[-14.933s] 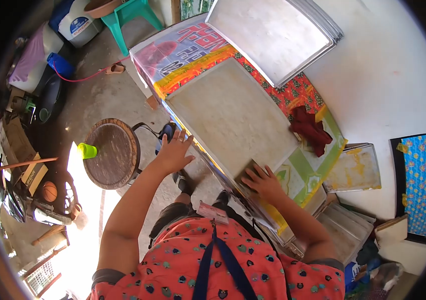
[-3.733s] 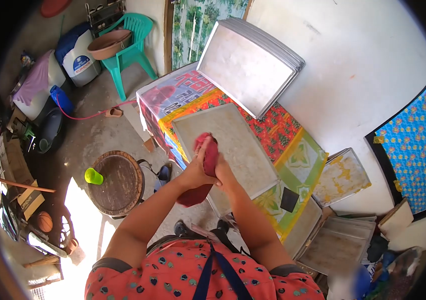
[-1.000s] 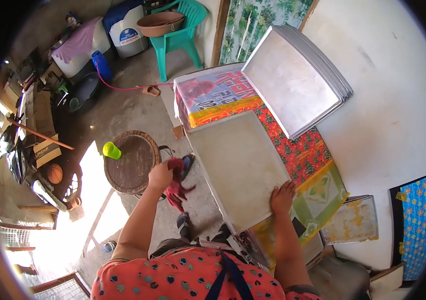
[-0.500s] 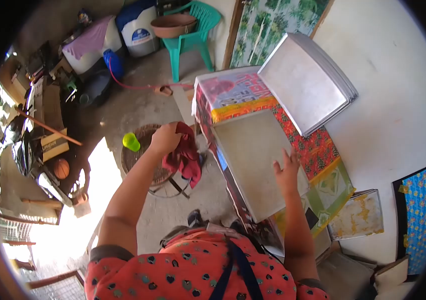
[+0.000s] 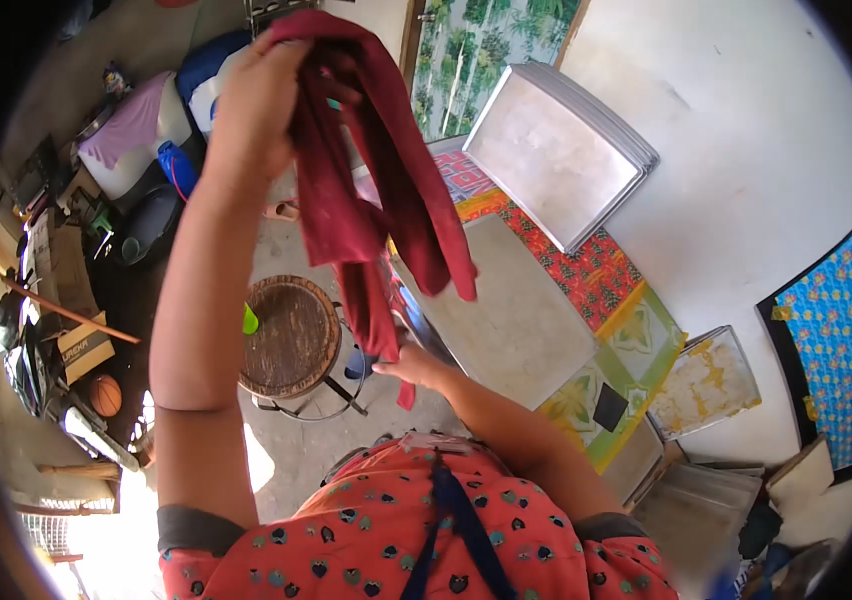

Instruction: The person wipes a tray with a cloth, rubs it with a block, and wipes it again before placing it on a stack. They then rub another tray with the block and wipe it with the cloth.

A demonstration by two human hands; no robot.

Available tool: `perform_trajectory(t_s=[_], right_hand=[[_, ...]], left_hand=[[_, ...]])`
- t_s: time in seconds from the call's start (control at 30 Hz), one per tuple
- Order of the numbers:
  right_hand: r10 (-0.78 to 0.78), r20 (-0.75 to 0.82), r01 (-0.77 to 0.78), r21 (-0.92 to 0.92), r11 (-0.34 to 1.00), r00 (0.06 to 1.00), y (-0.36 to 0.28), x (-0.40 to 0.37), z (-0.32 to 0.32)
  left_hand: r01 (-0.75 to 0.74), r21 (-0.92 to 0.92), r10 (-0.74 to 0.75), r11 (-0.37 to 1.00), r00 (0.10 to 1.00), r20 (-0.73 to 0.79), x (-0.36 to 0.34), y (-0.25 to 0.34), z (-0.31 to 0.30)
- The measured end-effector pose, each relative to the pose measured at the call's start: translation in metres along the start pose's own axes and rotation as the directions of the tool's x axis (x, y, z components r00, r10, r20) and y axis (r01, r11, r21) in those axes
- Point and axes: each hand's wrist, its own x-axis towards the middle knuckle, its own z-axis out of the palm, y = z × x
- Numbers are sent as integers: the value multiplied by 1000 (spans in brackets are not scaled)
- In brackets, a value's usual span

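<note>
My left hand (image 5: 258,105) is raised high, its fingers closed on a dark red cloth (image 5: 341,190) that hangs down in loose folds. Lower down, my right hand (image 5: 414,362) grips the lower end of the same cloth, above the floor beside the table. To the right of the cloth a flat metal tray (image 5: 506,310) lies on the table, partly hidden by the cloth. Several stacked metal trays (image 5: 556,155) stand tilted at the table's far side, by the wall. A round wooden stool (image 5: 291,335) stands left of my right hand, with a green cup (image 5: 250,319) on it, partly behind my left arm.
The table (image 5: 636,330) has patterned covers. A stained tray (image 5: 708,385) leans against the wall at the right. A black basin (image 5: 151,225), a basketball (image 5: 105,395) and a cardboard box (image 5: 86,347) are at the left. A blue flowered cloth (image 5: 846,340) hangs at the far right.
My left hand has lifted the red cloth up toward the camera. My right hand has moved from over the flat tray to the lower end of the cloth and taken hold of it.
</note>
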Motion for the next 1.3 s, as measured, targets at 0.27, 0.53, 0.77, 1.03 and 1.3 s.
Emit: perform_trajectory(t_s=[0.27,0.53,0.77,1.03,1.3], right_hand=[[101,-185,52,676,735,977,-113,-34,-97],[23,-32,-35,-430,902,999,-90,-45,-88],[-401,35,304,-713,632,915,-55,-39,-40],[-77,-247,150,292,945,966,-140,-32,-83],[136,-488,82,401,912,862,-129,-54,-166]], left_hand=[[-14,969,-563,248,812,156,-49,-51,-72],[-93,973,-769,212,598,225,-190,-195,-136],[-234,954,-662,186,688,298,-258,-246,-154],[294,505,-432,812,884,178,-216,-170,-99],[399,685,-767,609,518,380,-187,-166,-92]])
